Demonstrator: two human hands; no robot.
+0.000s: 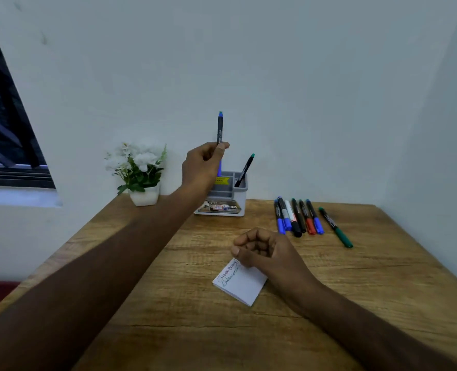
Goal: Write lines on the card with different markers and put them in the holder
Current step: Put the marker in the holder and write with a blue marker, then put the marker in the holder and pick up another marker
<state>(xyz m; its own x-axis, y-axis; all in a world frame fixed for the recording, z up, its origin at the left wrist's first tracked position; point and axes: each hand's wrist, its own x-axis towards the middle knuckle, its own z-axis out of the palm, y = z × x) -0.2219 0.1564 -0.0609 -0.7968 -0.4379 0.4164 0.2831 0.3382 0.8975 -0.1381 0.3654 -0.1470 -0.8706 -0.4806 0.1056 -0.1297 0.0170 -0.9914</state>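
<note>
Nearest the camera, on the wooden table (168, 330), the card (242, 283) lies with two handwritten lines along its left edge and bare wood open before it and to its left. The right hand (259, 250) rests curled on the card's far corner, fingers loosely closed around nothing visible. Right of that hand, a row of markers (299, 218) lies flat, near the table's far edge. Farther off, the left hand (203, 164) pinches a blue marker (220, 129) upright, its lower end just above the grey holder (226, 195). Right of that grip, a green-tipped marker (244, 170) leans in the holder's right compartment. Left of the grip stands a potted plant (139, 175), near the wall.
</note>
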